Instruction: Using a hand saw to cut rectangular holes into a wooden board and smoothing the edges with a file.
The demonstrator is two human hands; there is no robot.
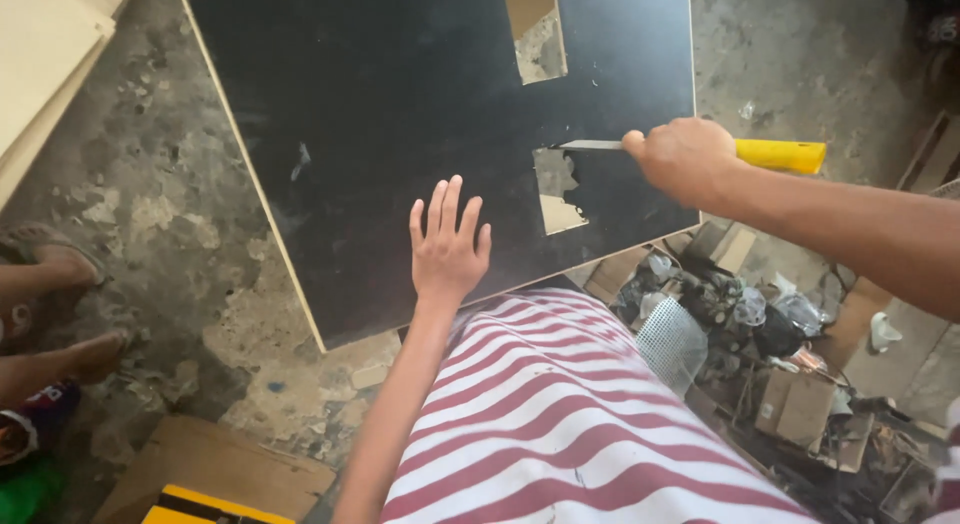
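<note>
Cracked concrete floor [170, 214] carries the black board [400, 114]. Left hand [447, 246] lies flat and open near its lower edge; right hand [685, 160] grips the knife [775, 155], which could slip leftward toward my fingers.

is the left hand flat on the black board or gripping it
Flat: the left hand lies palm down on the black board, fingers spread, not curled round it.

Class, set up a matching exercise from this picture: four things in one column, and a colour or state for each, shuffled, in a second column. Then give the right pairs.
1. board
2. tool handle
3. left hand
4. right hand

A. yellow
B. flat, fingers spread
C. black
D. closed in a fist

Pairs: 1-C, 2-A, 3-B, 4-D
</note>
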